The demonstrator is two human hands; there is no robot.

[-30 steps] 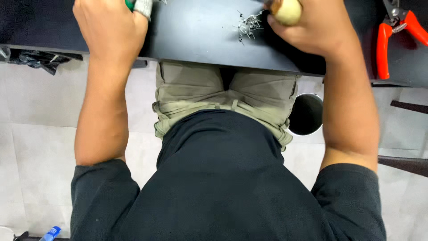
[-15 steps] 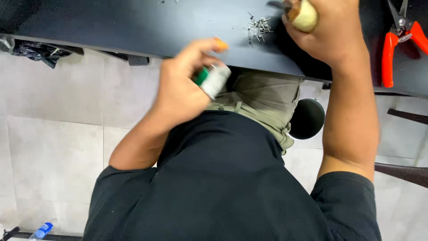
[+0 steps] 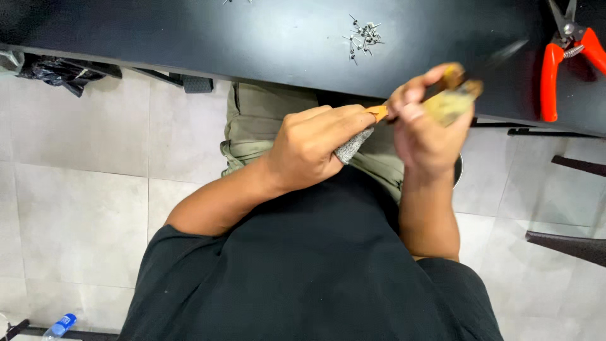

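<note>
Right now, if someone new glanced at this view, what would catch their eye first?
Probably the two hands meeting over the lap in the middle: the left hand grips a small object with an orange tip, close against a blurred yellowish object held in the right hand. Next, the bright orange-handled pliers at the black table's far right, and the small pile of tiny metal pieces on the table top.

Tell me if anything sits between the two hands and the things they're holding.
Nothing visible does. The left hand is closed directly on a grey, orange-tipped tool, and the right hand grips a blurred yellowish object. Both are held above the lap, short of the table edge.
</note>
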